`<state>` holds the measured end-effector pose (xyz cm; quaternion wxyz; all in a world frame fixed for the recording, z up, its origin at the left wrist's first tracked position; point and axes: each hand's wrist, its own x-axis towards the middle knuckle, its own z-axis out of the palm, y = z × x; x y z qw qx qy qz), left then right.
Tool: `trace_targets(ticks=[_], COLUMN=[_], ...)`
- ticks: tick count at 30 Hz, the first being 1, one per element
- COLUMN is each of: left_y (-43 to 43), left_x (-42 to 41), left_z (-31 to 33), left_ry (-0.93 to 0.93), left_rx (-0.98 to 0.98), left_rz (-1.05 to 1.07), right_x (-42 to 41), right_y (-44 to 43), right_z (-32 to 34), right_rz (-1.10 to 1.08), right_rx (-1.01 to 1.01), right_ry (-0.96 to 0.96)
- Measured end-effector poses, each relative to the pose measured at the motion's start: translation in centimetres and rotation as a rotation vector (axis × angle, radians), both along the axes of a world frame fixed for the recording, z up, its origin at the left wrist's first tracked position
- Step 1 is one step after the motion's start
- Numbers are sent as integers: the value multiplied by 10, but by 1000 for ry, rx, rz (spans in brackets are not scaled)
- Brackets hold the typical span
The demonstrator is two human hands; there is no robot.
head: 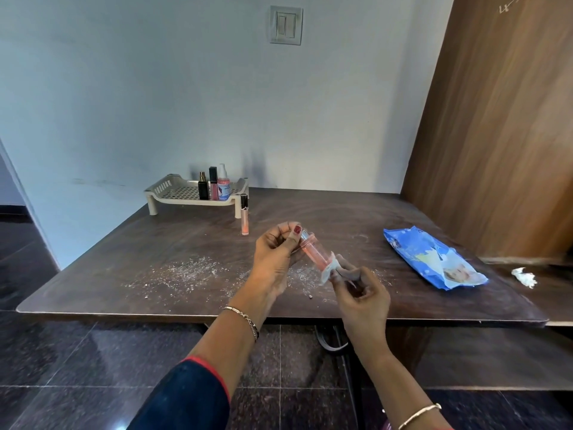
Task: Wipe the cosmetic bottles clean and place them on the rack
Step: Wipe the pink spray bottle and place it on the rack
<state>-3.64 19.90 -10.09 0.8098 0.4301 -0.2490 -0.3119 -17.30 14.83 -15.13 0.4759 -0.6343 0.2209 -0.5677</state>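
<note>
Rack [173, 193] at back of surface [155, 243] holds three bottles upright at its right end: black one [203, 189], pink tube [213, 183], pump bottle [224, 184]. Lip gloss tube [244, 214] stands just beside rack. My left grip [276, 252] pinches pink bottle's [313, 251] cap end; right grip [356, 290] presses wipe [330, 270] against its base, above surface.

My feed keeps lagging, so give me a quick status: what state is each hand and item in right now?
Left hand: gripping the pink bottle's cap end.
Right hand: pressing a wipe on the bottle's base.
Pink bottle: held tilted above the table.
Rack: holds three upright bottles.
Lip gloss tube: upright on the table, beside the rack.
Wipes pack: lying flat.
Used tissue: crumpled, far right.
Table: dusted with white powder.
</note>
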Motion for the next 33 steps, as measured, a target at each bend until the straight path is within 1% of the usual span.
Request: trace_targets(ticks=[2, 6, 10, 12, 15, 19, 23, 27, 29, 33], left_y=[0, 2, 1, 0, -1, -5, -6, -5, -4, 0], left_x=[-2, -8, -15, -18, -22, -30, -33, -30, -28, -24], left_z=[1, 4, 6, 7, 8, 7, 6, 10, 11, 12], left_ry=[0, 86, 78, 55, 24, -22, -56, -35, 8, 117], left_rx=[-39, -121, -134, -103, -73, -58, -54, -55, -46, -58], left_rz=[-13, -79, -99, -84, -81, -84, -81, -74, -82, -113], right_x=[-1, 0, 0, 0, 2, 13, 26, 29, 26, 11], right_y=[2, 5, 6, 7, 6, 2, 1, 2, 5, 15], right_z=[1, 10, 14, 13, 10, 14, 29, 29, 25, 17], right_rz=[22, 86, 94, 89, 53, -35, -2, -13, -5, 29], right_rx=[112, 320, 375, 362, 310, 161, 56, 1, 11, 109], right_ry=[-81, -232, -302, -294, -212, -67, -2, 101, 109, 2])
